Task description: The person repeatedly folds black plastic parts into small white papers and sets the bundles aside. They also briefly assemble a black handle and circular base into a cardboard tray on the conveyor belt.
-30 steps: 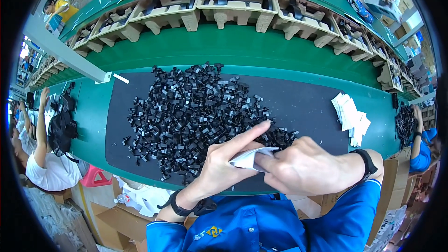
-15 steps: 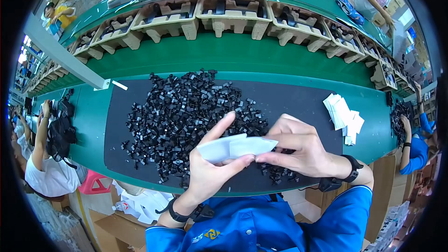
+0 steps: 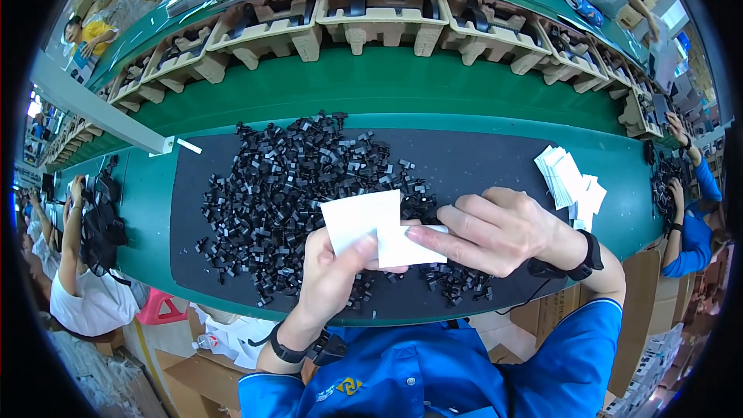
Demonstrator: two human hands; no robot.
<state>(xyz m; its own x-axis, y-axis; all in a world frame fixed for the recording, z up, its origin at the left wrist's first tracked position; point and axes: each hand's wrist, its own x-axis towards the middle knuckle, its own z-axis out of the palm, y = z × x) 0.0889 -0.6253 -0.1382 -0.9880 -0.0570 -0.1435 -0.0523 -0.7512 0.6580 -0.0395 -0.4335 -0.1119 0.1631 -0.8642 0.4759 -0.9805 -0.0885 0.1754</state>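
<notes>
A small white paper piece (image 3: 360, 217) is held up in front of me, over the near side of a heap of small black plastic parts (image 3: 302, 178). My left hand (image 3: 326, 269) pinches it from the left, thumb on its face. A second white paper panel (image 3: 395, 250) overlaps it at the lower right. I cannot tell whether these are two pieces or one folded one. My right hand (image 3: 495, 234) grips the right panel, its fingers pressed on the face. The right thumb is hidden behind.
The heap lies on a dark mat (image 3: 480, 162) on a green table. A stack of white paper pieces (image 3: 563, 178) rests at the right. Moulded pulp trays (image 3: 383, 27) holding black parts line the far ledge. A metal post (image 3: 101, 104) stands left. Co-workers sit on both sides.
The white paper has turned to face me more squarely and risen slightly. My right fingers have moved onto its front face, and my left index finger has gone behind it.
</notes>
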